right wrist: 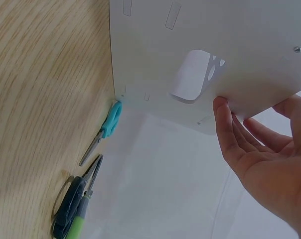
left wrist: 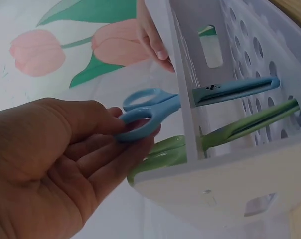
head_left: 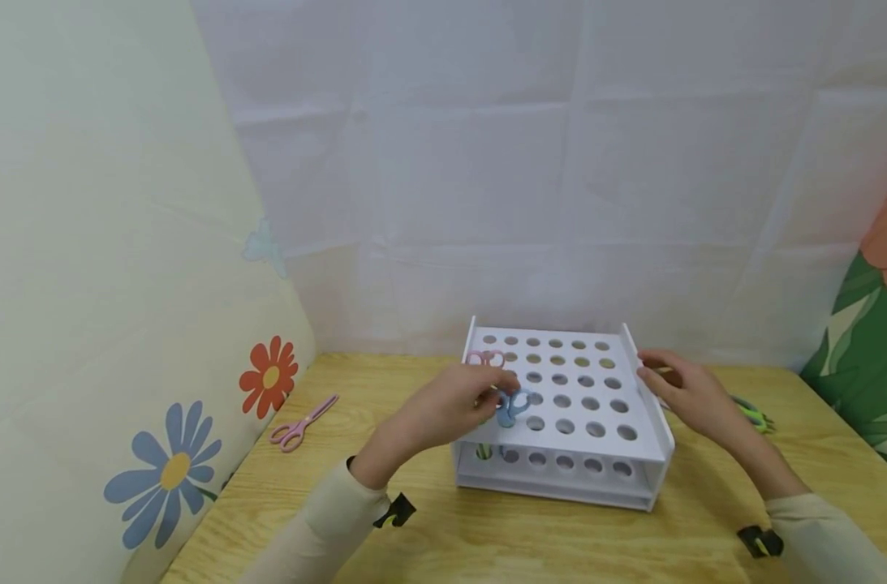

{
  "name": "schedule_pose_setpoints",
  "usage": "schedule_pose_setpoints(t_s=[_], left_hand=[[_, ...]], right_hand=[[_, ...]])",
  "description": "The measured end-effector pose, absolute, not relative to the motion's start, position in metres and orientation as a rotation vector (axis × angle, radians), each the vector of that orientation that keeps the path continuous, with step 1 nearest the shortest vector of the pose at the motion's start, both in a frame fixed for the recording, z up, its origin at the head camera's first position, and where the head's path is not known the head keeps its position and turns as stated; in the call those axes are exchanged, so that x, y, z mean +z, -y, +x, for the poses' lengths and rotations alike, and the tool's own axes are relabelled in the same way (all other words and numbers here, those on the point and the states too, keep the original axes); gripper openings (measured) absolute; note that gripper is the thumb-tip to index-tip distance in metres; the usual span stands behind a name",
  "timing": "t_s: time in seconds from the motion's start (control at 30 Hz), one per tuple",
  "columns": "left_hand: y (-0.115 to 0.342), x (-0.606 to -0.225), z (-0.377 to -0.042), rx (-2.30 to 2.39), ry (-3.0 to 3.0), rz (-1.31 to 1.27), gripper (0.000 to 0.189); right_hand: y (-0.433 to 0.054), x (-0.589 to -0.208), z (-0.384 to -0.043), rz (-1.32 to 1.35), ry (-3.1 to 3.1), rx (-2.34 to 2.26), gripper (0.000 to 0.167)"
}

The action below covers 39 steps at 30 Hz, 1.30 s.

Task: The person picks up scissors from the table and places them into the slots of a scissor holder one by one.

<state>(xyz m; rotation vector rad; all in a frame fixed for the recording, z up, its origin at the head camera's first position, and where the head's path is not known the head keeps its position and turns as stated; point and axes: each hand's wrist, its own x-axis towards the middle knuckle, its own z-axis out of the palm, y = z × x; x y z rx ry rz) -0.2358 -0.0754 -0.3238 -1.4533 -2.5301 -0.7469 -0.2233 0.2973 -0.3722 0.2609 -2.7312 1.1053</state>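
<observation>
A white rack [head_left: 564, 446] with rows of round holes on two levels stands on the table. My left hand [head_left: 446, 405] is at its left front and pinches a handle loop of the light blue scissors [left wrist: 165, 108]. Their covered blades pass down through the top panel, and the tip reaches a hole in the lower one. Beside them, green scissors [left wrist: 230, 132] stand in the rack. Farther back, pink-handled scissors [head_left: 485, 358] sit in another hole. My right hand [head_left: 695, 399] grips the upper edge of the rack's right side panel [right wrist: 155, 55].
Pink scissors [head_left: 313, 415] lie on the wooden table at the left. Right of the rack, teal-handled scissors [right wrist: 111, 119] and dark-handled scissors [right wrist: 71, 204] lie near the back edge, beside a green handle [right wrist: 78, 224]. A pale cloth backdrop [head_left: 428, 162] rises behind.
</observation>
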Motion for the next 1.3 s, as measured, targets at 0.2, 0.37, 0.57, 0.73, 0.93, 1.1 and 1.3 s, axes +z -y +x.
schedule_pose_setpoints(t_s=[0.2, 0.37, 0.57, 0.73, 0.93, 1.1, 1.3], left_hand=[[0.073, -0.321, -0.227, -0.504, 2.543, -1.39, 0.033], [0.072, -0.319, -0.218, -0.384, 2.58, -1.376, 0.036], [0.067, -0.321, -0.216, -0.279, 2.607, -1.363, 0.039], [0.063, -0.324, -0.215, -0.198, 2.629, -1.307, 0.042], [0.06, -0.328, -0.213, -0.143, 2.641, -1.268, 0.042], [0.061, -0.331, -0.212, -0.123, 2.57, -1.297, 0.04], [0.069, -0.323, -0.207, -0.236, 2.522, -1.307, 0.041]], right_hand=[[-0.297, -0.372, -0.223, 0.257, 2.736, 1.095, 0.06], [-0.297, -0.37, -0.223, 0.258, 2.738, 1.091, 0.06], [-0.297, -0.37, -0.223, 0.265, 2.737, 1.09, 0.06], [-0.297, -0.371, -0.223, 0.266, 2.735, 1.089, 0.059], [-0.297, -0.372, -0.222, 0.258, 2.736, 1.088, 0.059], [-0.297, -0.372, -0.221, 0.253, 2.742, 1.08, 0.059], [-0.297, -0.37, -0.222, 0.257, 2.744, 1.084, 0.061]])
